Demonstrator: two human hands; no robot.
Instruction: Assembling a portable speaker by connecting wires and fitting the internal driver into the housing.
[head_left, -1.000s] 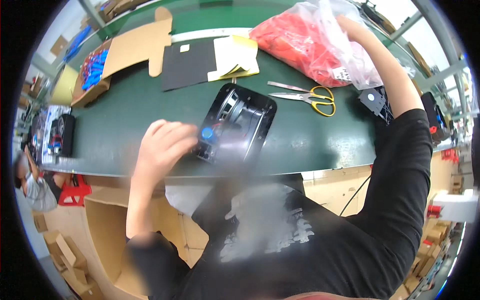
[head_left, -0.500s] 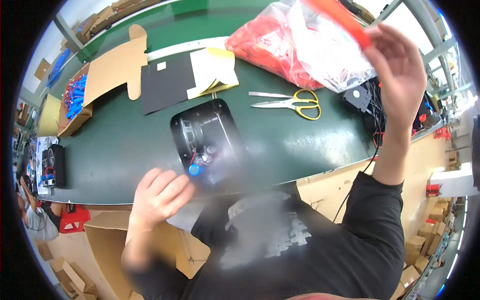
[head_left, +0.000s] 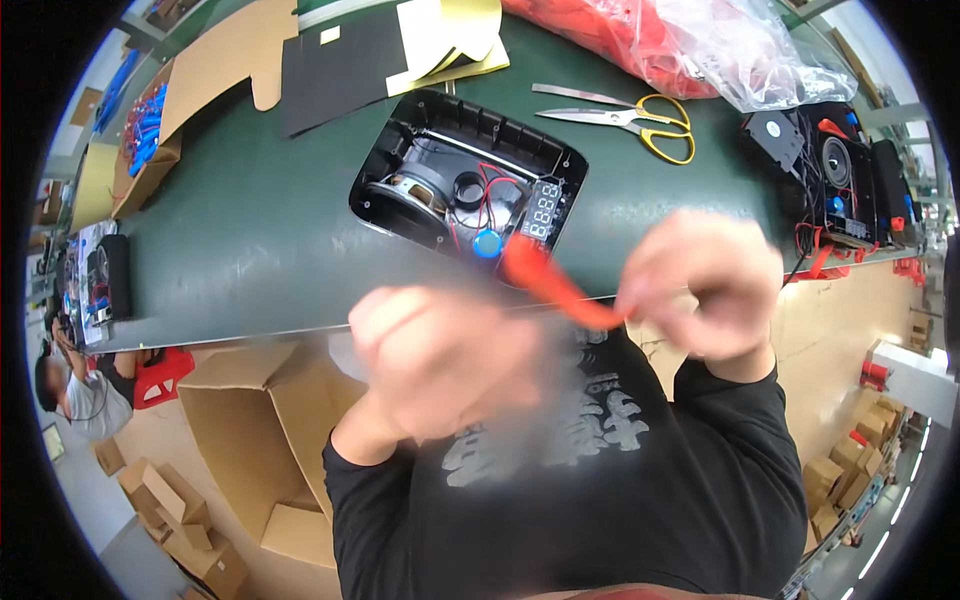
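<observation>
My right hand (head_left: 710,285) pinches one end of a red strap (head_left: 560,285) between thumb and fingertips, just off the table's near edge. From there the strap slants up and left to the speaker housing. My left hand (head_left: 440,350), smeared by motion, hovers left of the strap with curled fingers; whether it grips anything cannot be made out. Beyond both hands lies an open black speaker housing (head_left: 470,110). Inside are a round speaker (head_left: 405,205), red and black wires, a blue round part (head_left: 487,243) and a digit display board (head_left: 541,210).
Yellow-handled scissors (head_left: 630,120) lie behind the housing, near a clear bag of red pieces (head_left: 680,45). Black card (head_left: 335,75) and yellow-backed sheets (head_left: 450,35) sit far left. Another opened speaker unit (head_left: 840,185) stands right. Cardboard boxes (head_left: 240,440) are below the table edge.
My right hand has brought the red strap down from the bag toward the housing. My left hand has moved right toward it. The view has shifted, and the housing appears turned.
</observation>
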